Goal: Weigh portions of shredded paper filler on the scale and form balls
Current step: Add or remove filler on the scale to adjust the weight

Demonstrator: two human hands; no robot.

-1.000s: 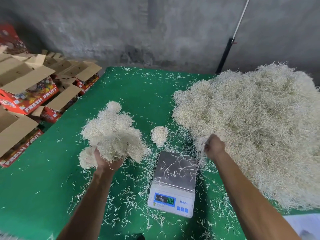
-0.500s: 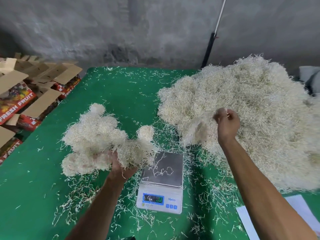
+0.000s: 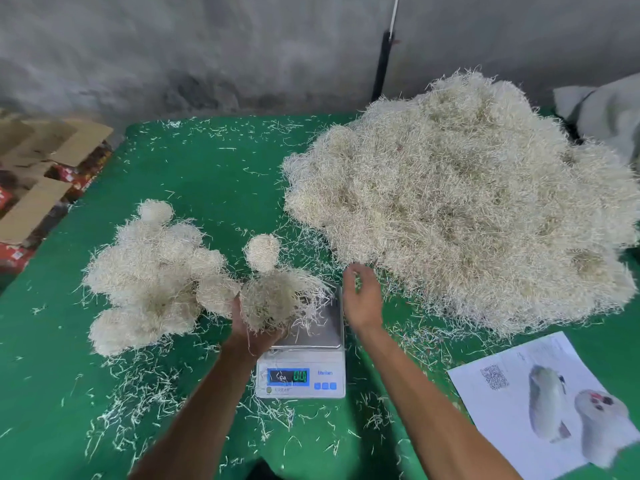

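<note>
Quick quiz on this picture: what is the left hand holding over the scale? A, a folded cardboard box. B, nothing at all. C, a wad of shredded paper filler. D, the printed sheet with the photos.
C: the left hand cups a loose wad of shredded paper filler above the scale, while the right hand is empty with relaxed fingers.

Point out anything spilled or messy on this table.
Loose paper shreds are strewn across the green table, and a few lie on the scale platform. Nothing looks damaged.
</note>
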